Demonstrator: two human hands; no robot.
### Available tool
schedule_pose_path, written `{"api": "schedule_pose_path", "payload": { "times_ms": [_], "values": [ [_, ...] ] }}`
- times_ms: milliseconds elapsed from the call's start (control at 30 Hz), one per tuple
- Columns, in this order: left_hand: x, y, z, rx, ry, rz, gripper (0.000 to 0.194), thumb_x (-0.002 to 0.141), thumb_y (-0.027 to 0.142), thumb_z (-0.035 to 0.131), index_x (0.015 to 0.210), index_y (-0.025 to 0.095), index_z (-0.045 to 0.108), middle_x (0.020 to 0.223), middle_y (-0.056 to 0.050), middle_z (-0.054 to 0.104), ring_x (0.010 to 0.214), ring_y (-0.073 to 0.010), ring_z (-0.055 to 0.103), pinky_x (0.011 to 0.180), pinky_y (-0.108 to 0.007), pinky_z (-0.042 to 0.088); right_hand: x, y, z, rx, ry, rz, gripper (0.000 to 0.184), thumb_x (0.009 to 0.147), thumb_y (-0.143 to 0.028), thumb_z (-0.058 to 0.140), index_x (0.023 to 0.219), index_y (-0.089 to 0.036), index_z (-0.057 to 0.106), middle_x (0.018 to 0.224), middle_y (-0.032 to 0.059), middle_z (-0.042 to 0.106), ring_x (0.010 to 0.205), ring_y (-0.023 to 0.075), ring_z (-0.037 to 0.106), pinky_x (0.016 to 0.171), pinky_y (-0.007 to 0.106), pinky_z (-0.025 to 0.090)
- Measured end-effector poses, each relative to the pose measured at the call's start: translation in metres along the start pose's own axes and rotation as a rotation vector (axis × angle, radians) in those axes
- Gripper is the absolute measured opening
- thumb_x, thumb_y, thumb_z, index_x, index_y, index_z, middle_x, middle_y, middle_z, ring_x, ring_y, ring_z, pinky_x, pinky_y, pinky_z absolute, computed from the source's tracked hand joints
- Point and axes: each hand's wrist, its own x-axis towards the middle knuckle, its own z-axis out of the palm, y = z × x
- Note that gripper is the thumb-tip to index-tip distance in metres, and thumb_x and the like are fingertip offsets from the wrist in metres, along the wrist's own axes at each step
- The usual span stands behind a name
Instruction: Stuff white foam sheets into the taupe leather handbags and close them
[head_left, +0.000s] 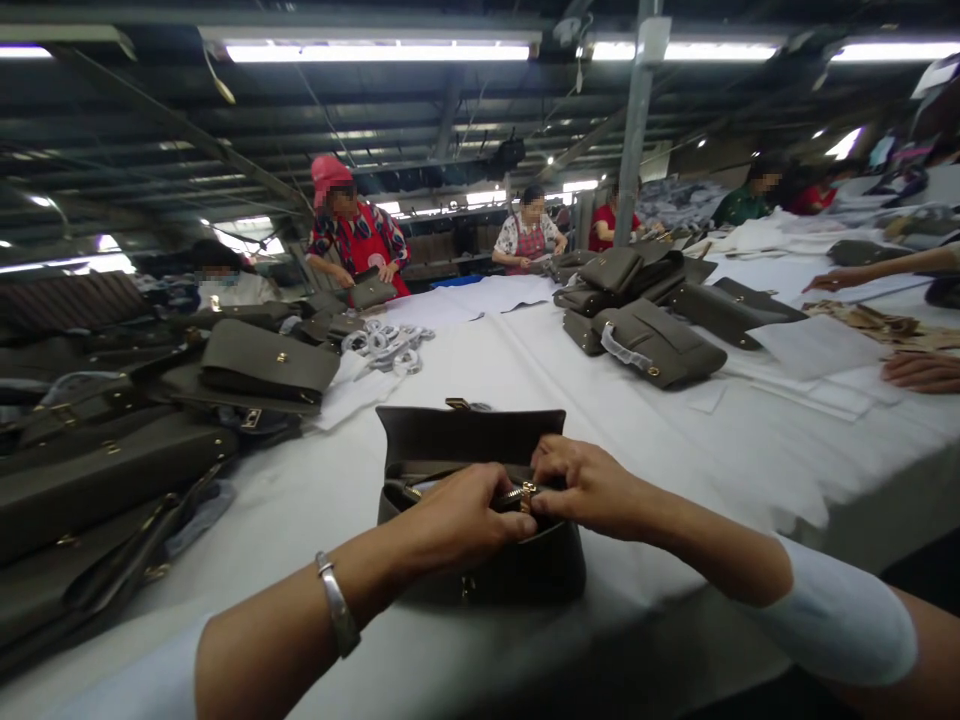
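A dark olive handbag [517, 575] stands upright on the white-covered table in front of me. Its flap [472, 432] is lifted back, with a gold clasp piece [457, 403] at the top edge. My left hand [465, 515] reaches over the bag's mouth, thumb and fingers closed on the edge of the gold-toothed zipper [512, 497]. At the right end of the opening, my right hand [592, 487] is closed in a pinch by the gold zipper pull [529, 490]. Part of the bag's inside is hidden behind my hands.
Olive bags [270, 362] are piled at the left, beside plastic-wrapped rings [386, 345]. Another bag pile [660, 330] lies at the back right, near white sheets [817, 350]. A co-worker's hand [924, 371] rests at the right edge. Several people work across the table [480, 360].
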Motion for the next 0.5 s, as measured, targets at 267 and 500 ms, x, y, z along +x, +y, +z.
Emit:
{"api": "schedule_pose_path", "payload": {
  "times_ms": [267, 500],
  "values": [
    [0.008, 0.016, -0.004, 0.564, 0.111, 0.236, 0.019, 0.085, 0.035, 0.049, 0.085, 0.019, 0.058, 0.073, -0.007, 0.063, 0.066, -0.0227, 0.059, 0.052, -0.029, 0.028, -0.008, -0.001, -0.001, -0.062, -0.04, -0.079, 0.022, 0.09, -0.033, 0.053, 0.079, -0.02, 0.067, 0.092, 0.0017, 0.057, 0.08, 0.0133, 0.055, 0.076, 0.027, 0.041],
    [0.004, 0.019, -0.026, 0.988, 0.016, 0.75, 0.012, 0.088, 0.016, 0.045, 0.085, 0.015, 0.056, 0.074, -0.006, 0.062, 0.068, -0.0224, 0.055, 0.046, -0.033, 0.028, 0.002, 0.005, -0.008, -0.078, -0.153, -0.142, 0.01, 0.078, -0.027, 0.063, 0.07, -0.021, 0.065, 0.09, 0.0038, 0.058, 0.075, 0.0156, 0.056, 0.07, 0.028, 0.043]
  ]
}}
